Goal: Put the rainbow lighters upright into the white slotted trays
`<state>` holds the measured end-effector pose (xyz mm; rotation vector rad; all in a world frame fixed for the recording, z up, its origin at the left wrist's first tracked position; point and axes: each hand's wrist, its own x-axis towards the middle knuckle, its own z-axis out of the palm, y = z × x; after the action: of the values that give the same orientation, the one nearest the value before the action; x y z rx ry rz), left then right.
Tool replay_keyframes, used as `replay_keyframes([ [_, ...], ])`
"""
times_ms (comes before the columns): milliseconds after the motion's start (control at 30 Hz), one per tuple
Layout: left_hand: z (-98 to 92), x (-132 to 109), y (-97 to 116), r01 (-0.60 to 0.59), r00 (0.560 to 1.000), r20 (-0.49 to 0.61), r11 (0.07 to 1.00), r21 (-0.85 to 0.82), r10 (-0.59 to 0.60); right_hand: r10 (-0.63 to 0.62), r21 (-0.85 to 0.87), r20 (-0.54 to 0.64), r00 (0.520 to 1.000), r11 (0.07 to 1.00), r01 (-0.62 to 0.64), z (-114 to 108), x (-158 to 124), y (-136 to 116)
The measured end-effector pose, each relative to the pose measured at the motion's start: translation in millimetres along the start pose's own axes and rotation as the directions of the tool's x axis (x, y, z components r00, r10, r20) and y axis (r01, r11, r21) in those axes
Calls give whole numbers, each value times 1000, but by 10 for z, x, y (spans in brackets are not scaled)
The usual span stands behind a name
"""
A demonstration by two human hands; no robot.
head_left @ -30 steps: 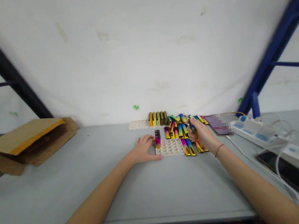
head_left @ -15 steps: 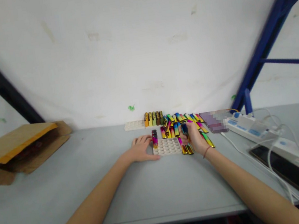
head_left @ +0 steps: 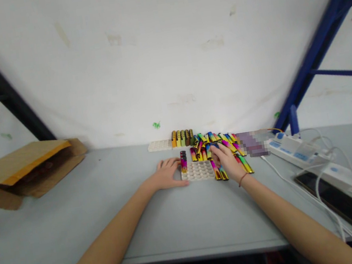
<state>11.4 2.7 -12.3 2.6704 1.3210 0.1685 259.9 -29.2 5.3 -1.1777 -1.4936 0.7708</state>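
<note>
My left hand lies with fingers spread at the left side of a white tray of round hollows. Its thumb is at the near left corner, and its forefinger reaches the short row of upright pink-purple lighters with dark tops in the tray's left column. My right hand is just right of the tray, fingers curled round a dark blue lighter, mostly hidden. Around and behind it lie loose shiny rainbow-coloured lighters, several overlapping. Two more lie at the tray's right edge.
Behind, by the wall, stand rows of yellow, green and brown lighters beside another white tray. An opened padded envelope lies left. At right are a power strip, white cables and a dark phone.
My right hand has turned and moved slightly to the left, so the lighter in it shows less. My left hand stays by the tray; the whole view has shifted a little.
</note>
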Motion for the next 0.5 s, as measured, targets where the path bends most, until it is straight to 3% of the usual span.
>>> replay_keyframes([
  [67, -14, -6, 13, 3, 1000, 7, 1000, 7, -3, 47, 89, -4, 999, 995, -47, -10, 4, -22],
  [267, -36, -14, 33, 2, 1000, 11, 1000, 4, -2, -29, 150, -62, 998, 988, 38, -15, -2, -91],
  [400, -31, -10, 25, -2, 1000, 9, 1000, 11, 2, 35, 197, -122, 992, 980, -10, 17, 17, -91],
  [500, -27, -7, 20, -2, 1000, 13, 1000, 7, 2, 154, 315, -139, 978, 943, -104, 32, 57, -50],
])
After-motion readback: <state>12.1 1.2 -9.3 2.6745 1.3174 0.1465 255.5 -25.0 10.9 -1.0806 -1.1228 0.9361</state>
